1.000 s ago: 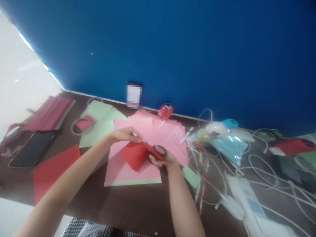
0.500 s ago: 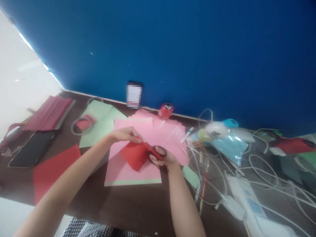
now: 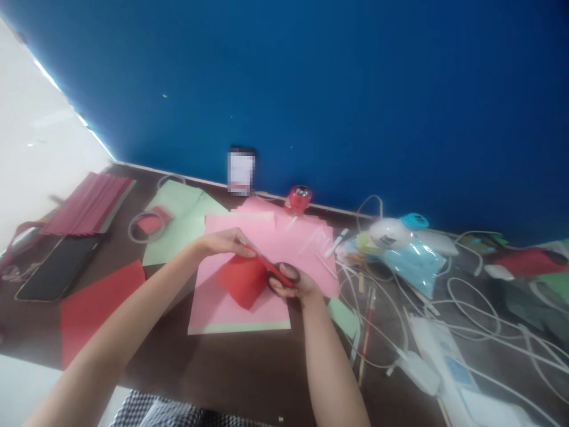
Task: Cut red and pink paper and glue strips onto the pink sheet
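My right hand [image 3: 297, 289] is closed round the handles of a pair of red and black scissors [image 3: 275, 271]. The blades point up and left along the upper edge of a red piece of paper [image 3: 245, 281]. My left hand [image 3: 229, 242] pinches that paper near its top corner, close to the blade tips. Below both hands lies a stack of pink paper [image 3: 208, 308] with a green sheet edge showing at the bottom. Exactly how far the blades sit over the paper is blurred.
Left of the hands lie a red sheet [image 3: 100, 308], a phone [image 3: 57, 270], folded red papers [image 3: 89, 204] and a green sheet [image 3: 178, 213] with a tape ring [image 3: 147, 227]. At right are tangled white cables [image 3: 471, 332], a power strip [image 3: 448, 356] and a blue packet [image 3: 418, 261].
Both hands stay almost in place with the paper between them. The scissor blades look slightly more closed than before.
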A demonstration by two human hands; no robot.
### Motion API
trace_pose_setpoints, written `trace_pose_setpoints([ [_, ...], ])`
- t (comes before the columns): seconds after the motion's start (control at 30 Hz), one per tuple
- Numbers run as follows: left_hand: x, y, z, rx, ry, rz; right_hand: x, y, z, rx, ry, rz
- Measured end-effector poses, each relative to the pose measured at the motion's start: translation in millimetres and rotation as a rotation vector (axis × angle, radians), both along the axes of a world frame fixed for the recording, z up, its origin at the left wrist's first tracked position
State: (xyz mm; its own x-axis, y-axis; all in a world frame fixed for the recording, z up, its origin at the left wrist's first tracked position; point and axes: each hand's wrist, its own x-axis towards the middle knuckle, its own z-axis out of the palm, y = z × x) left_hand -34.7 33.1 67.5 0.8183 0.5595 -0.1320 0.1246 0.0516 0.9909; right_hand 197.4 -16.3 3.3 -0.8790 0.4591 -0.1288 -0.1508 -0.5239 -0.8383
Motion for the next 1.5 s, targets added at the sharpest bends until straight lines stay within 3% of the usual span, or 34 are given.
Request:
trace_pose_setpoints([
  [0.17, 0, -3, 2.8, -0.086, -0.006, 0.004, -1, 0, 0.2, -0.026, 0.032, -0.031],
  [0.43, -8, -10, -5.4, -0.181, -0.031, 0.192, 1, 0, 0.7, -0.075, 0.051, -0.088],
  [0.73, -5, -12, -4.7, -0.082, 0.01, 0.279, 0, 1, 1.5, -0.089, 0.056, -0.104],
  [1.5, -1, -8, -3.1, -0.022, -0.007, 0.198, 0, -1, 3.8, -0.054, 0.048, -0.094],
])
